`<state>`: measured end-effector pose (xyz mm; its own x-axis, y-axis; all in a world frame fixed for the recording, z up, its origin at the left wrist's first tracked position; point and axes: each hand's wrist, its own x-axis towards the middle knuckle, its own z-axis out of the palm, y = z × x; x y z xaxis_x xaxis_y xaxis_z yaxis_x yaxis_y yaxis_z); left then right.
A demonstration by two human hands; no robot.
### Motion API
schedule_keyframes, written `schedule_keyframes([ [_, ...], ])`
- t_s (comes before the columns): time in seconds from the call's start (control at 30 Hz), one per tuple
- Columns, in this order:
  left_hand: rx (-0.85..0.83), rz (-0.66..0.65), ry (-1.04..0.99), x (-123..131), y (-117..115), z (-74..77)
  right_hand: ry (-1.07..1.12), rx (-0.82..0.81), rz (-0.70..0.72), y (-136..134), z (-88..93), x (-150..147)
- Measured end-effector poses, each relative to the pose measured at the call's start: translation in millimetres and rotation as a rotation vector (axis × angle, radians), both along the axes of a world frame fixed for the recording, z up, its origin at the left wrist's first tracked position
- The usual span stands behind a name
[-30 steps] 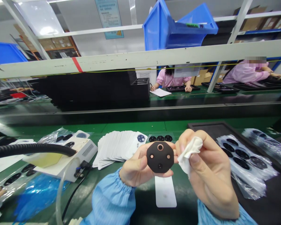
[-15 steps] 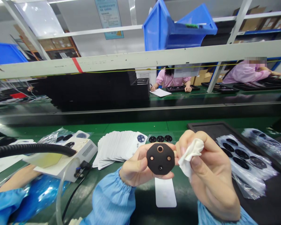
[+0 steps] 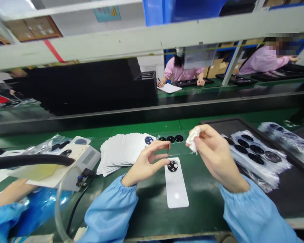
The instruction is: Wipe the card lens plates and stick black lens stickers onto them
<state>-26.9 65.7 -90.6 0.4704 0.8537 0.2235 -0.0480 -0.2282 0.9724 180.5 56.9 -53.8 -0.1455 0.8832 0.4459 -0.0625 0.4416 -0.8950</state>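
Observation:
My left hand point(image 3: 150, 163) hovers over the upper left of a white phone back panel point(image 3: 177, 189), its thumb and fingers apart with nothing plainly visible between them. The black octagonal piece is out of sight; a thin edge turned toward me could be hidden there. A round black camera cover point(image 3: 172, 165) shows at the top of the panel, right by my thumb. To the right, my right hand point(image 3: 215, 152) pinches a crumpled white cloth point(image 3: 193, 139) between thumb and fingers, raised above the table.
A fanned stack of white panels point(image 3: 121, 148) lies behind my left hand, with several black discs point(image 3: 170, 139) beyond. Bagged black discs point(image 3: 255, 150) rest on a black tray point(image 3: 288, 206). At left are a white device point(image 3: 83, 162), a hose point(image 3: 32, 161) and another person's sleeve point(image 3: 7, 216).
My hands have moved apart, and the left has lowered toward the panel. The octagonal piece is no longer visible. The panel's upper part and camera cover now show; the view has tilted down.

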Motion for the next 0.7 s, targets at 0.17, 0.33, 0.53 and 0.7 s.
schedule_keyframes([
  [0.17, 0.030, 0.095, 0.317, 1.0, 7.6, -71.6, -0.350, -0.151, -0.037, 36.3, -90.6, 26.7],
  [0.33, 0.154, 0.135, 0.521, 7.1, 6.3, -101.8, -0.644, -0.201, 0.107, 26.3, -132.5, 32.2],
  [0.53, 0.203, 0.178, 0.618, 10.1, 1.3, -117.6, -0.887, -0.139, 0.169, 17.4, -140.9, 24.0],
  [0.7, 0.173, 0.217, 0.640, 12.6, 0.9, -115.7, -1.119, -0.026, 0.145, 18.0, -140.5, 22.7],
])
